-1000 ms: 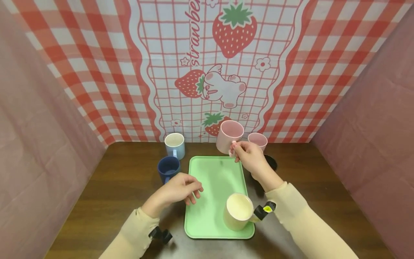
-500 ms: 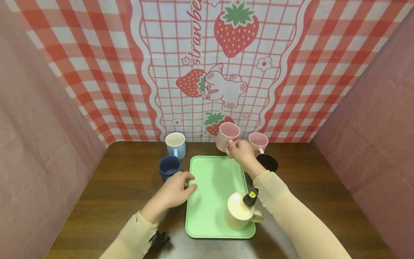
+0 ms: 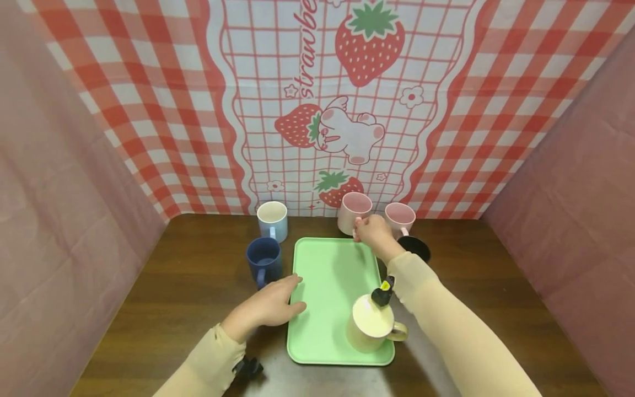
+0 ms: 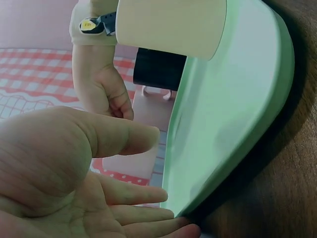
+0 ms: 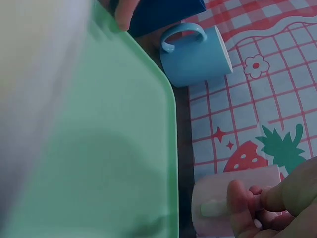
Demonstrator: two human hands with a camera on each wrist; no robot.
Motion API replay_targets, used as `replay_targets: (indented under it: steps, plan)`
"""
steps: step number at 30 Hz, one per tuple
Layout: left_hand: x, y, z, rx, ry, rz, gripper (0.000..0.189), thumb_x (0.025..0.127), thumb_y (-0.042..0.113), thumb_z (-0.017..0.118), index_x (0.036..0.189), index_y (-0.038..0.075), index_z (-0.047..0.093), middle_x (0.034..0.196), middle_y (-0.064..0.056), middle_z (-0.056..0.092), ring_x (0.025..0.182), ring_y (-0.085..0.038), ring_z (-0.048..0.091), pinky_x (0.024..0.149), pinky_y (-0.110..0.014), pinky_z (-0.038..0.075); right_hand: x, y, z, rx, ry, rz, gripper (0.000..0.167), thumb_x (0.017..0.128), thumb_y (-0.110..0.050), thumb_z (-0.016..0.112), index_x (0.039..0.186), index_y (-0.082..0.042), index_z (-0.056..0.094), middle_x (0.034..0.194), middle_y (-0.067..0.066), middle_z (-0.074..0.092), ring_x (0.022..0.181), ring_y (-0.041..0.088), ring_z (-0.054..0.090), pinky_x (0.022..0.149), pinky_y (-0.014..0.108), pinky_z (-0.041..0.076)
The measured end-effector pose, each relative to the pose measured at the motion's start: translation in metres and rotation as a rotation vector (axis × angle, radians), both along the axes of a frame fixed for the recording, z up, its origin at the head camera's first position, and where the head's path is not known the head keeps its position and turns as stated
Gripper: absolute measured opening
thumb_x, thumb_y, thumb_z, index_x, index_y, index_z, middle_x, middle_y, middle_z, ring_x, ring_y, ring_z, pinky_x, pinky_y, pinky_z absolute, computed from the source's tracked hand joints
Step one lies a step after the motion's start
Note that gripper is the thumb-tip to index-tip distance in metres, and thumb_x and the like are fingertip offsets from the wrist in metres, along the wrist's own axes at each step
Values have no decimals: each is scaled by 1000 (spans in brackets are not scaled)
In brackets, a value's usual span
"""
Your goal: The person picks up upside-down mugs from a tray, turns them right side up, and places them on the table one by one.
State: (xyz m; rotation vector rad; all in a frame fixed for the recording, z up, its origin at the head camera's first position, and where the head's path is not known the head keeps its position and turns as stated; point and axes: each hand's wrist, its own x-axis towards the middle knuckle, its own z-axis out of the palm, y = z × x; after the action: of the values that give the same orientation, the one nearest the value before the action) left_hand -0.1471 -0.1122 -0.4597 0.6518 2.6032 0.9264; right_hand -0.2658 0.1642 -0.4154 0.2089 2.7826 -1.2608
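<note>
My right hand (image 3: 376, 237) pinches the handle of a pink mug (image 3: 350, 219), which stands upright just behind the far edge of the green tray (image 3: 327, 286). In the right wrist view, thumb and fingers close on that handle, hiding part of the pink mug (image 5: 218, 184). With fingers extended, my left hand (image 3: 270, 304) lies at the tray's left edge; the left wrist view shows its palm (image 4: 54, 163) and an empty grasp. On the tray's near right corner sits a cream mug (image 3: 364, 333), its handle pointing right.
Left of the tray are a dark blue mug (image 3: 264, 267) and, behind it, a light blue mug (image 3: 274, 225). A second pink mug (image 3: 401, 216) and a black mug (image 3: 415, 249), partly covered by my right arm, stand on the right. A strawberry-print cloth (image 3: 347, 138) hangs behind.
The pink mug in my right hand has come down from above the tray's far end to behind it. My left fingers have straightened, and the hand has shifted slightly nearer me.
</note>
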Motion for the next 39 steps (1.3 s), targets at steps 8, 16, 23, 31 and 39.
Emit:
replay_targets:
  steps: [8,16,23,31,39]
  plan:
    - [0,0,1,-26,-21,-13,60,105,24,69,151,-11,54,165,-35,42,152,-48,45,124,-57,38,-5,14,4,-56,-28,49,38,115,-19,53,103,10,74,84,8,70,81,14,62,80,32,58]
    - [-1,0,0,-35,-43,-9,60,106,29,68,152,-8,57,167,-34,40,151,-49,46,122,-58,40,-10,23,-3,-26,-20,70,46,116,-22,51,87,5,74,76,5,67,81,18,59,68,27,49]
    - [-2,-1,-2,-37,-39,-13,59,106,31,68,150,-8,58,166,-35,40,151,-47,47,121,-59,42,-13,25,-10,38,-42,62,47,117,-26,50,87,3,73,82,13,70,77,20,55,65,29,44]
    - [-3,-1,-5,-26,-39,-19,58,106,29,69,149,-8,59,165,-35,41,150,-47,49,121,-58,42,-18,27,-18,48,-89,56,46,117,-26,49,92,3,74,86,14,71,78,21,55,69,32,44]
    - [-2,-3,-3,-29,-61,1,68,92,17,82,150,-6,58,170,-29,37,154,-48,42,123,-61,39,-21,23,-24,-18,-79,61,39,115,-22,52,103,7,76,85,9,73,80,16,62,77,28,52]
